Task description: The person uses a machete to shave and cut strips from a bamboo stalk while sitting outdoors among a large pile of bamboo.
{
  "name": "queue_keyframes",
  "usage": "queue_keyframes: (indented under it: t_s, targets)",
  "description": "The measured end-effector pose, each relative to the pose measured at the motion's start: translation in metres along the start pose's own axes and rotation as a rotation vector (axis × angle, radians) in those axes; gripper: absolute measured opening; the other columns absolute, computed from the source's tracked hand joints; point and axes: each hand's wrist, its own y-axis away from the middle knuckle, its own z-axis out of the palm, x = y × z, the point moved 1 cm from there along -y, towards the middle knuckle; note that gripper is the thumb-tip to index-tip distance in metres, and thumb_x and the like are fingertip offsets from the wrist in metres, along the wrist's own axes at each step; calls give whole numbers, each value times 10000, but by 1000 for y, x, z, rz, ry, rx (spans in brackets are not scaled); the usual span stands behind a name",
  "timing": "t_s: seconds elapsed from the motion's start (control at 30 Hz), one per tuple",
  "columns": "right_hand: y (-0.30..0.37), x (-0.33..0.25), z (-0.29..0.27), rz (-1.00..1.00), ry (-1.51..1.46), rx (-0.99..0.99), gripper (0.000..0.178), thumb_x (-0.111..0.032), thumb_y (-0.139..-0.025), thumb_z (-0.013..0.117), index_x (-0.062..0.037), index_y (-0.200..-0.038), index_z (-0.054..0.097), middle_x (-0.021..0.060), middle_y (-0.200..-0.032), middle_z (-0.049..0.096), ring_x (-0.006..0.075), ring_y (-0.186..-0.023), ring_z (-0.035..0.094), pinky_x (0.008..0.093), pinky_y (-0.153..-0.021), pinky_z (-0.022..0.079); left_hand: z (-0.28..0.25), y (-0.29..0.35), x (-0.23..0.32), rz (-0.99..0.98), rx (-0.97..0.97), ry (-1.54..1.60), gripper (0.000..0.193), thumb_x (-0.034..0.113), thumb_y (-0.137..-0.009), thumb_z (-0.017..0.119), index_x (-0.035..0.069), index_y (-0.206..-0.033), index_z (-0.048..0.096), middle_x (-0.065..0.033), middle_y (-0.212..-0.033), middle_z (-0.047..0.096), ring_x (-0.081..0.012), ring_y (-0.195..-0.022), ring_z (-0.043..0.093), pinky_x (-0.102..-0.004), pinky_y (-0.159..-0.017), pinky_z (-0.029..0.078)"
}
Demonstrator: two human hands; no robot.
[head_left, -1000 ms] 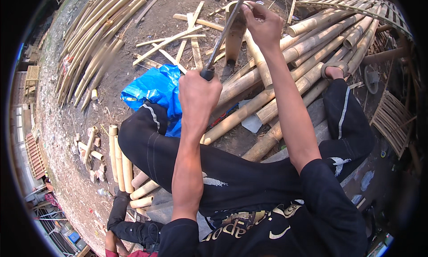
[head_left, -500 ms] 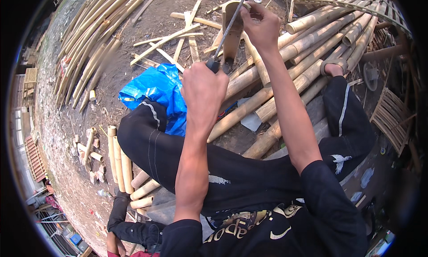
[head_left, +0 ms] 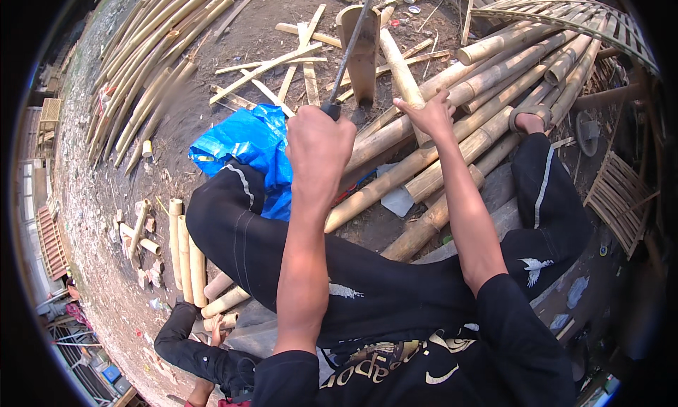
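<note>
My left hand [head_left: 320,142] is closed round the black handle of a long, narrow metal blade [head_left: 351,43] that points up and away. Just right of the blade stands a split bamboo piece [head_left: 366,54], upright, with its hollow inner side showing. My right hand [head_left: 429,116] is open, its index finger stretched out and its other fingers partly bent. It hovers at or touches the side of a pale bamboo length [head_left: 401,71] that leans on the pile; contact cannot be made out.
A pile of bamboo poles [head_left: 487,89] spreads to the right. Crossed bamboo strips [head_left: 304,50] lie ahead, beside a blue plastic sheet [head_left: 247,142]. More strips are stacked far left [head_left: 145,61]. Another person's dark-clothed leg [head_left: 187,340] and hand show at the lower left.
My right hand has let go of the split bamboo piece's top and come down toward me. My left hand has shifted slightly nearer, still holding the blade. The other person's hand has reached the short bamboo lengths.
</note>
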Motion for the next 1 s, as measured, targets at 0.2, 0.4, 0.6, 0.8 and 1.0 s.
queue_keyframes:
  t_s: [0.2,0.4,0.6,0.8,1.0]
  targets:
    - [21,-9,-10,-291,-638,386,865,-485,-740,877,49,-1317,516,215,-1235,604,327,-1176,556,448,-1016,448,2,-3,-16,-12,-12,-2,280,165,-789,691,-115,-805,696,-328,-778,674,-471,-801,697,-513,-748,557]
    - [27,-105,-67,-912,-690,629,434,-208,-765,871,-57,-1143,720,101,-964,742,213,-888,700,342,-781,549,12,3,-19,47,82,-10,282,157,-852,615,-108,-771,670,-277,-637,630,-397,-640,695,-445,-624,502]
    - [23,-130,-63,-791,-879,617,205,-104,-788,817,-20,-965,760,92,-840,742,192,-749,708,317,-714,555,12,5,-18,60,121,56,289,161,-853,612,-111,-777,674,-274,-626,628,-397,-623,687,-465,-618,492]
    - [28,-130,-60,-774,-861,662,149,-69,-788,788,7,-908,745,106,-799,743,184,-734,721,300,-711,554,18,10,-19,74,139,64,288,155,-845,624,-117,-765,668,-271,-617,624,-392,-608,683,-463,-615,496]
    - [29,-129,-59,-733,-867,718,139,-67,-782,786,12,-888,745,106,-787,746,173,-704,722,286,-707,554,20,6,-20,87,164,96,279,149,-842,623,-112,-754,668,-274,-611,620,-406,-606,675,-464,-618,500]
